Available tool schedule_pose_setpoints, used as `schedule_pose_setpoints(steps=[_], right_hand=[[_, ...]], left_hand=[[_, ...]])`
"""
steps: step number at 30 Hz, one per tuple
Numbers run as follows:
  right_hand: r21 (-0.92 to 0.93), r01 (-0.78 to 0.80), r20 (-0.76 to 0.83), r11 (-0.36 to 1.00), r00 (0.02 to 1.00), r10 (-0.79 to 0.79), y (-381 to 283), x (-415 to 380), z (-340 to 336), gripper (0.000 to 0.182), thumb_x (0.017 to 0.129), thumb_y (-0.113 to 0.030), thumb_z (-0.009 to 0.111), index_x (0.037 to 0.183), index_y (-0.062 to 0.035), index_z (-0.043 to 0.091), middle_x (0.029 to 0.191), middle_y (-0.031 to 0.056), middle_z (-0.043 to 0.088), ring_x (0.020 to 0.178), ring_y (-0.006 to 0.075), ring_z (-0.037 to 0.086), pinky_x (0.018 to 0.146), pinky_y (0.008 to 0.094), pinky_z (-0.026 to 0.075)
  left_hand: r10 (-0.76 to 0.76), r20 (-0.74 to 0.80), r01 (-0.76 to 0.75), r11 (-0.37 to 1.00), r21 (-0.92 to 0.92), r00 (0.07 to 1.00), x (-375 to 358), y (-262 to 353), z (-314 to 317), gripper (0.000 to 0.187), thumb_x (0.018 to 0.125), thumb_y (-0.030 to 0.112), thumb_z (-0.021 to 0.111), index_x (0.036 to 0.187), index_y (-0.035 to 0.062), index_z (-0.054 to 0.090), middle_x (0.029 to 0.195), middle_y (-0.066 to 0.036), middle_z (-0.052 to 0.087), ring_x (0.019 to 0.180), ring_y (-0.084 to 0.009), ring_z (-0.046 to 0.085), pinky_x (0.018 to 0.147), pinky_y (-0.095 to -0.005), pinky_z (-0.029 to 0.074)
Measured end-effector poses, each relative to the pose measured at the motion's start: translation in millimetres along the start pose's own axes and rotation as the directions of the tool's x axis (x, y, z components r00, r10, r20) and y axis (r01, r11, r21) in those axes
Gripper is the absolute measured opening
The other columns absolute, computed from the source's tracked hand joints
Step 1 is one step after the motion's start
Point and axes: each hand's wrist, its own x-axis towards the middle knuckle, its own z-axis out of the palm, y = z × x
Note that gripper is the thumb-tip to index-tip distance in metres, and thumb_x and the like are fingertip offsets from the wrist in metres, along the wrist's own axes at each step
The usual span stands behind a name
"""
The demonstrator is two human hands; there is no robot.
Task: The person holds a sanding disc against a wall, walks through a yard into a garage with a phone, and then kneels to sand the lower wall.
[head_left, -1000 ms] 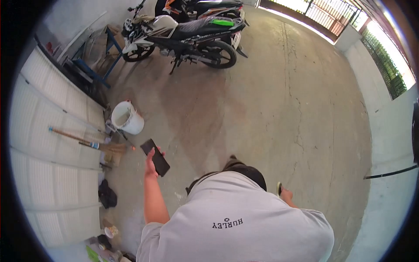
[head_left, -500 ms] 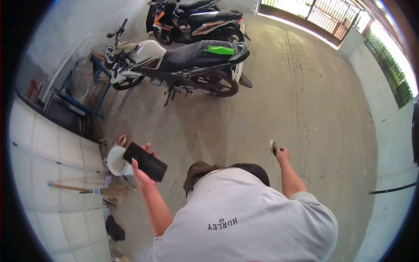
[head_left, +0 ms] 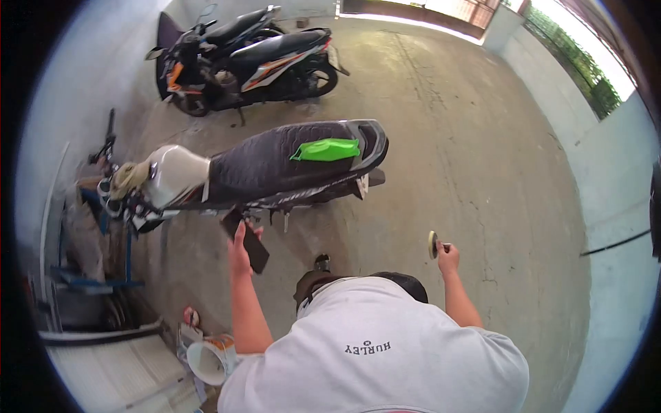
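My left hand (head_left: 239, 256) is closed around a dark smartphone (head_left: 253, 249), which is tilted and seen at a slant. Just beyond it stands a motorcycle with a white tank (head_left: 180, 173) and a long dark seat (head_left: 268, 164). On the rear of that seat lies a bright green, flat piece of cloth or a pouch (head_left: 327, 149). Out to the right, my right hand (head_left: 448, 257) grips a small round pad (head_left: 432, 245), pale yellow on one face and dark behind. Its exact kind is too small to tell.
Two scooters (head_left: 275, 62) are parked farther back by the left wall. A white bucket (head_left: 208, 361) stands at the lower left, near a blue metal frame (head_left: 103, 281). A low wall (head_left: 551, 82) runs along the right, and a gate (head_left: 441, 12) closes the far end.
I have come closer to the white-tanked motorcycle, which looks larger and lower. The phone has turned more edge-on. The bucket has shifted down in view. Both hands keep their hold.
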Motion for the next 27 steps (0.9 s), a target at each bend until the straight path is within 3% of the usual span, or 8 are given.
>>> schedule_pose_setpoints(steps=[6, 7, 8, 14, 16, 18, 21, 27], right_hand=[[0.027, -0.246, -0.265, 0.969, 0.933, 0.244, -51, -19, -28, 0.046, 0.089, -0.041, 0.072, 0.084, 0.0035, 0.066, 0.079, 0.0109, 0.069, 0.071, 0.0179, 0.062, 0.068, 0.0348, 0.05], [0.002, -0.284, -0.291, 0.959, 0.917, 0.273, -51, -20, -25, 0.045, 0.09, -0.042, 0.071, 0.085, 0.0028, 0.067, 0.08, 0.0097, 0.069, 0.073, 0.0168, 0.061, 0.07, 0.0333, 0.049], [-0.019, -0.328, -0.319, 0.944, 0.897, 0.305, -51, -27, -25, 0.045, 0.091, -0.042, 0.07, 0.086, 0.0021, 0.068, 0.081, 0.0086, 0.069, 0.075, 0.0157, 0.06, 0.072, 0.0318, 0.048], [-0.011, -0.43, -0.533, 0.903, 0.767, 0.358, -40, -85, -39, 0.048, 0.087, -0.043, 0.073, 0.082, 0.0038, 0.065, 0.078, 0.0138, 0.069, 0.072, 0.0239, 0.065, 0.07, 0.0369, 0.051], [-0.025, -0.518, -0.584, 0.855, 0.702, 0.408, -26, -117, -48, 0.049, 0.086, -0.043, 0.074, 0.083, 0.0052, 0.065, 0.08, 0.0157, 0.069, 0.074, 0.0266, 0.066, 0.071, 0.0387, 0.051], [0.015, -0.589, -0.625, 0.808, 0.626, 0.467, -14, -152, -50, 0.049, 0.086, -0.042, 0.074, 0.084, 0.0059, 0.065, 0.081, 0.0169, 0.069, 0.075, 0.0276, 0.066, 0.072, 0.0397, 0.051], [0.071, -0.705, -0.662, 0.705, 0.495, 0.563, -10, -203, -52, 0.048, 0.085, -0.041, 0.075, 0.084, 0.0059, 0.065, 0.083, 0.0177, 0.069, 0.077, 0.0277, 0.066, 0.072, 0.0398, 0.051], [0.097, -0.776, -0.677, 0.623, 0.408, 0.612, 3, -265, -50, 0.05, 0.085, -0.046, 0.073, 0.082, 0.0039, 0.067, 0.08, 0.0152, 0.07, 0.075, 0.0251, 0.065, 0.074, 0.0386, 0.05]], left_hand=[[-0.09, 0.309, -0.007, 0.955, 0.297, 0.947, 185, -1, 95, 0.04, 0.087, 0.039, 0.075, 0.096, 0.0025, 0.061, 0.094, -0.004, 0.062, 0.083, -0.0166, 0.067, 0.073, -0.0281, 0.049], [0.071, 0.318, -0.252, 0.78, 0.574, 0.945, 210, -10, 106, 0.044, 0.085, 0.041, 0.077, 0.093, 0.0009, 0.061, 0.091, -0.006, 0.061, 0.081, -0.0179, 0.066, 0.072, -0.0286, 0.049], [0.225, 0.386, -0.446, 0.472, 0.76, 0.895, 225, -14, 122, 0.048, 0.082, 0.043, 0.078, 0.09, -0.0007, 0.061, 0.087, -0.007, 0.06, 0.08, -0.0193, 0.065, 0.071, -0.0291, 0.048], [0.191, 0.586, -0.607, 0.401, 0.686, 0.788, 276, -51, 172, 0.068, 0.072, 0.047, 0.084, 0.109, -0.0026, 0.056, 0.111, -0.016, 0.055, 0.096, -0.0305, 0.062, 0.082, -0.0408, 0.051], [0.308, 0.664, -0.719, 0.117, 0.685, 0.682, 287, -55, 186, 0.075, 0.069, 0.051, 0.084, 0.111, -0.0036, 0.055, 0.114, -0.018, 0.055, 0.102, -0.0351, 0.061, 0.087, -0.0433, 0.05], [0.27, 0.684, -0.723, 0.076, 0.687, 0.678, 294, -57, 200, 0.079, 0.069, 0.055, 0.081, 0.115, -0.0032, 0.052, 0.116, -0.019, 0.055, 0.106, -0.0371, 0.059, 0.088, -0.046, 0.049], [0.132, 0.673, -0.65, -0.181, 0.738, 0.727, 299, -61, 212, 0.081, 0.07, 0.057, 0.078, 0.122, 0.0002, 0.05, 0.121, -0.018, 0.055, 0.114, -0.0365, 0.056, 0.089, -0.0468, 0.047], [0.274, 0.688, -0.681, -0.137, 0.72, 0.672, 304, -84, 210, 0.084, 0.069, 0.061, 0.076, 0.123, 0.0026, 0.052, 0.125, -0.016, 0.057, 0.114, -0.0354, 0.056, 0.095, -0.0478, 0.043]])
